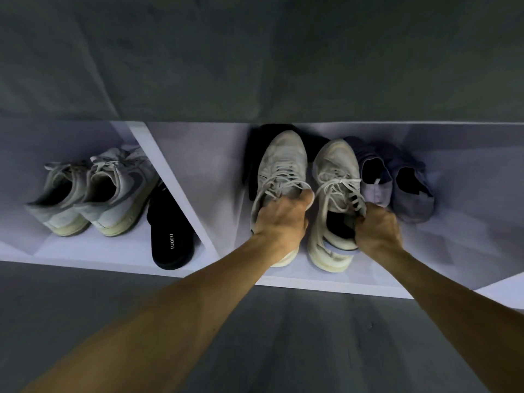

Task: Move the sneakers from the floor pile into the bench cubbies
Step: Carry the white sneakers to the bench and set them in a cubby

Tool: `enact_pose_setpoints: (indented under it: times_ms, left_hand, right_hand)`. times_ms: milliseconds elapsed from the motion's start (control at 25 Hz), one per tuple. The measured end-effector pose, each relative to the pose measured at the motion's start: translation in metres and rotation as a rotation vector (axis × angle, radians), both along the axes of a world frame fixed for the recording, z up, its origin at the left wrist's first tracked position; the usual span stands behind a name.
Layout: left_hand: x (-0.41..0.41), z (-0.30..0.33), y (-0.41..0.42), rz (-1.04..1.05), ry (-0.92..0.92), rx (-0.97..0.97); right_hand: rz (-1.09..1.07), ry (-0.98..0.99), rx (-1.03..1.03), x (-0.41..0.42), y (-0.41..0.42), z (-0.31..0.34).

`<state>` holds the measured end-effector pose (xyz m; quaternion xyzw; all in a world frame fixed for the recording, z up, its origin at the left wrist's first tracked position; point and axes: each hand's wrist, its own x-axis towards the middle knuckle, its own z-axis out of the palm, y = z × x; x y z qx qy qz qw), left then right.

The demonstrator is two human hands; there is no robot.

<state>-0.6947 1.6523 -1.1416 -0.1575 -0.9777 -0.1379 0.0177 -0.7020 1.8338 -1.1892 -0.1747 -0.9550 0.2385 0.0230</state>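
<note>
White laminate bench cubbies, head view only. Middle cubby: L hand grips collar of worn white lace-up sneaker, fingers curled inside the opening; R hand grips collar of its mate, second white sneaker, just beside. Both soles on cubby floor, toes inward. Blue-grey slip-on pair right of them. L cubby: grey sneaker pair, black slipper.
</note>
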Motion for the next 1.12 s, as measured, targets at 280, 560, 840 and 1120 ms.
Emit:
enact_pose_setpoints:
  times_ms: [280,560,840,1120]
  left_hand:
    - [-0.001,0.001,0.016,-0.046,0.022,0.069]
    - [-0.014,-0.021,0.012,-0.018,-0.034,0.073]
    - [-0.032,-0.037,0.002,0.022,-0.062,0.067]
    - [-0.042,-0.032,0.004,0.044,-0.028,0.001]
  right_hand:
    - [-0.033,0.006,0.015,-0.001,0.004,0.002]
    - [0.013,-0.007,0.049,-0.01,-0.002,-0.003]
    - [0.092,-0.038,0.03,-0.02,0.001,-0.005]
    - [0.146,-0.05,0.064,-0.022,-0.004,0.01]
